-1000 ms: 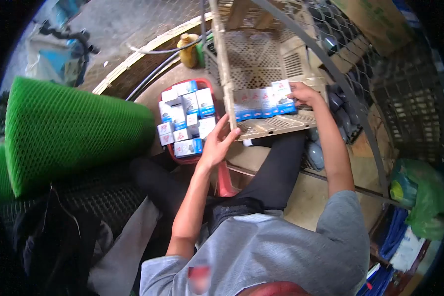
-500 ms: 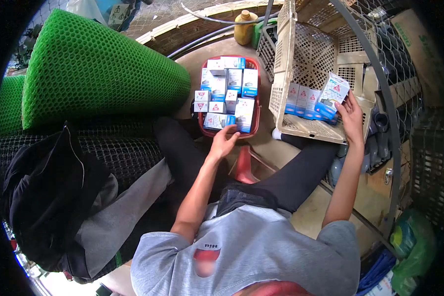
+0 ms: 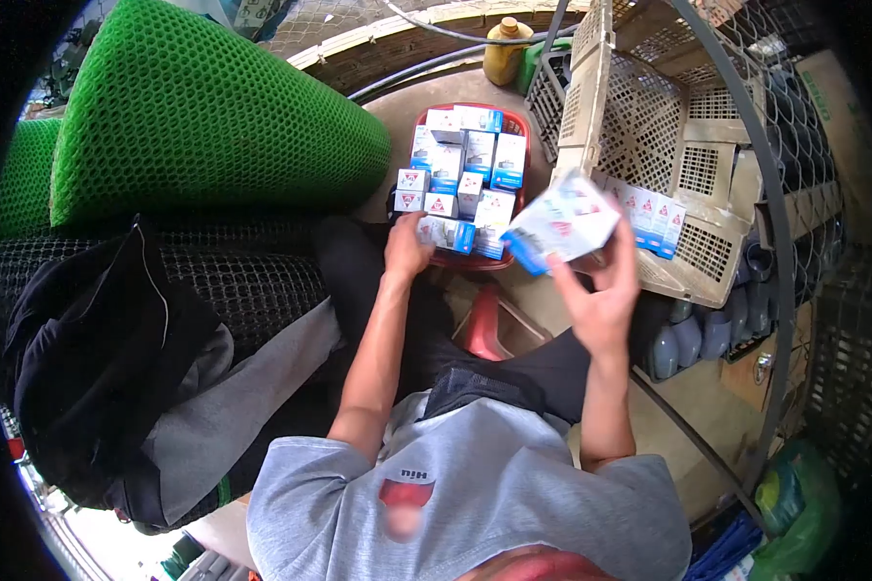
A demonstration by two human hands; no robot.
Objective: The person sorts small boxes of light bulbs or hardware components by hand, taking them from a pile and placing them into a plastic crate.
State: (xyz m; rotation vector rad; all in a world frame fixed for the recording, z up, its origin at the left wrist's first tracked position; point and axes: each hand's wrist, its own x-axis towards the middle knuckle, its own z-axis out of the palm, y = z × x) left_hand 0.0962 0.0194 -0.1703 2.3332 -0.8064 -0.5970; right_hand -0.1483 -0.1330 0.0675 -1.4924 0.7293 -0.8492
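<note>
In my right hand (image 3: 603, 295) is a white and blue cardboard box (image 3: 564, 223), blurred by motion and tilted, held between thumb and fingers above the gap between basket and crate. My left hand (image 3: 410, 247) rests at the near left corner of a red plastic basket (image 3: 525, 131), its fingers apart and against the end of a small box (image 3: 448, 234) lying there. Several more white and blue boxes (image 3: 479, 153) fill the basket. A row of similar boxes (image 3: 654, 215) stands inside a beige plastic crate (image 3: 712, 276) tipped on its side.
Rolls of green mesh (image 3: 223, 126) and black mesh (image 3: 262, 281) lie at left, with a dark jacket (image 3: 97, 358) over them. A yellow jug (image 3: 506, 53) stands behind the basket. A curved grey bar (image 3: 761, 145) passes the crate's right side. Grey bottle-like items (image 3: 688, 339) sit below.
My right hand has carried the box out of the crate, leftward toward the basket. My left hand has shifted left along the basket's near side. The view has turned slightly.
</note>
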